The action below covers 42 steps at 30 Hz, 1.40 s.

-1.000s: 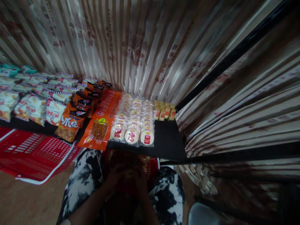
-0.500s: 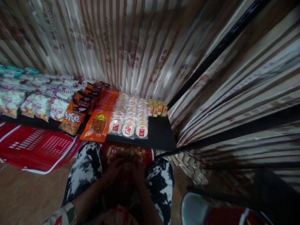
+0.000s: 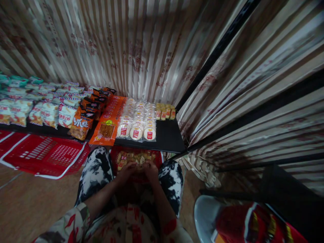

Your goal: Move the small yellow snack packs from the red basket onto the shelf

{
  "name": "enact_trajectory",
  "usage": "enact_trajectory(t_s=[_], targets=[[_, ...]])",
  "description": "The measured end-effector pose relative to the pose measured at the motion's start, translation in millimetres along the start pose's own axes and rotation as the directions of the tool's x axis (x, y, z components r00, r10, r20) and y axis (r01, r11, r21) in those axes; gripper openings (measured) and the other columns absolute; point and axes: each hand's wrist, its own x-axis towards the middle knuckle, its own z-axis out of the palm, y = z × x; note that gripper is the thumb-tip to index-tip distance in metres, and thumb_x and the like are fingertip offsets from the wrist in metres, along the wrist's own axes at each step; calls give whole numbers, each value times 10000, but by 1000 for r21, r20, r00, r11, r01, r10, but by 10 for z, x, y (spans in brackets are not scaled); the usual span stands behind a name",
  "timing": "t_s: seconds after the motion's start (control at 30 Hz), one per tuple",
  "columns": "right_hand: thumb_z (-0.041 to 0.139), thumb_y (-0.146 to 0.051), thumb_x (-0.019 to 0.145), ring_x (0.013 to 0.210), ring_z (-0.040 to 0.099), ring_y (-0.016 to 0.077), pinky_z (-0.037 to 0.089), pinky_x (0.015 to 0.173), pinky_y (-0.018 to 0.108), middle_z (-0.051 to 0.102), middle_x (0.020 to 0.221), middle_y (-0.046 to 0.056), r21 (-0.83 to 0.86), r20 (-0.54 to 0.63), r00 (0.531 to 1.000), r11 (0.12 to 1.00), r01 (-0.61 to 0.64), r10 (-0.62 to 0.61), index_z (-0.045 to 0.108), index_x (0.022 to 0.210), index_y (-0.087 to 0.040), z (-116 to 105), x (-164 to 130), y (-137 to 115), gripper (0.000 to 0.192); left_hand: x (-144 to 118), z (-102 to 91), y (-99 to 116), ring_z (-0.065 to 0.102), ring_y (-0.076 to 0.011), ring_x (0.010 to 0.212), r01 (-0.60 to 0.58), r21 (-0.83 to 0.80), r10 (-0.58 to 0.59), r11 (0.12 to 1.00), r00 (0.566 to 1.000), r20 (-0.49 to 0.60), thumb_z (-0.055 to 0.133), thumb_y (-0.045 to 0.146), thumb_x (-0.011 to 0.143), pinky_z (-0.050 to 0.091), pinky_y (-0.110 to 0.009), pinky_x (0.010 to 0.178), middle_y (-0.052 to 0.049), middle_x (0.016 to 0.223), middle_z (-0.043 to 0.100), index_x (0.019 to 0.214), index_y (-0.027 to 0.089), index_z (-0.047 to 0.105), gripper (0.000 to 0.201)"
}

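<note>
A striped curtain [image 3: 141, 40] in brown and cream, with reddish prints, fills the upper half of the frame and runs down the right side in deep folds; its hem bunches right of lower centre. 1 black post [image 3: 217, 51] slants from the top edge, right of centre, to the corner of a black shelf [image 3: 170, 131] that reaches left across the middle. 2 black bars [image 3: 255, 113] cross the right side. Brown floor [image 3: 32, 202] shows lower left; a grey seat [image 3: 204, 214], lower right. The light is dim, with a faint sheen upper left.
</note>
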Motion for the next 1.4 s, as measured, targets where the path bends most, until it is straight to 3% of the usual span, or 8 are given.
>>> enact_trajectory(t_s=[0.13, 0.3, 0.57, 0.7, 0.83, 1.1, 1.3, 1.4], targets=[[490, -250, 775, 895, 652, 200, 463, 823, 264, 713, 910, 72, -36, 4, 999, 999, -32, 33, 692, 902, -182, -84, 21, -49, 248, -59, 29, 149, 611, -260, 996, 96, -149, -92, 984, 995, 33, 726, 458, 574, 458, -385, 896, -104, 1066, 651, 1025, 176, 619, 542], [501, -243, 787, 951, 632, 192, 439, 856, 248, 688, 1009, 82, -65, 8, 1000, 998, -25, 26, 683, 957, -174, -214, 42, -125, 258, -131, 85, 338, 555, -274, 1100, 97, -215, -96, 972, 995, 15, 728, 395, 584, 474, -357, 868, -111, 1134, 610, 1039, 167, 615, 521], [508, -234, 811, 963, 619, 188, 423, 844, 241, 672, 1014, 97, -86, 27, 999, 996, 37, -35, 667, 973, -167, -449, 20, -246, 237, -166, 230, 494, 604, -183, 876, -10, 1, 10, 1000, 1000, 11, 797, 333, 519, 469, -285, 792, -84, 1059, 639, 1016, 174, 660, 540], [492, -231, 819, 945, 620, 189, 420, 825, 248, 651, 1032, 102, -126, 28, 998, 990, 58, -54, 657, 981, -171, -598, 13, -312, 239, -210, 350, 600, 501, -78, 599, -33, 173, 28, 984, 999, 33, 739, 261, 573, 415, -212, 611, -21, 883, 644, 1061, 162, 638, 508], [472, -248, 837, 921, 622, 178, 413, 803, 243, 645, 1020, 83, -195, 12, 997, 978, 73, -72, 647, 978, -187, -746, 2, -362, 233, -223, 504, 643, 421, -50, 517, -60, 248, 31, 967, 992, 121, 677, 209, 593, 341, -189, 536, 20, 755, 596, 1102, 133, 587, 523], [418, -275, 870, 863, 636, 188, 410, 733, 261, 663, 980, 81, -282, -49, 995, 957, 71, -88, 660, 890, -199, -1009, 41, -408, 255, -186, 793, 718, 500, -84, 585, -107, 237, 72, 966, 986, 151, 711, 301, 541, 393, -228, 595, -22, 938, 605, 1021, 197, 582, 508], [410, -324, 879, 838, 647, 188, 400, 682, 261, 675, 960, 73, -278, -39, 995, 958, 75, -89, 664, 871, -214, -1100, 68, -446, 278, -211, 944, 835, 584, -158, 748, -182, 174, 146, 968, 969, 201, 727, 285, 542, 435, -247, 682, -9, 837, 623, 925, 200, 533, 437], [424, -362, 873, 865, 650, 204, 408, 708, 276, 683, 957, 78, -252, -23, 997, 965, 72, -80, 667, 856, -222, -1095, 77, -457, 281, -185, 983, 824, 594, -177, 786, -206, 236, 174, 950, 973, 152, 670, 208, 561, 442, -263, 717, -11, 839, 638, 905, 203, 516, 377]])
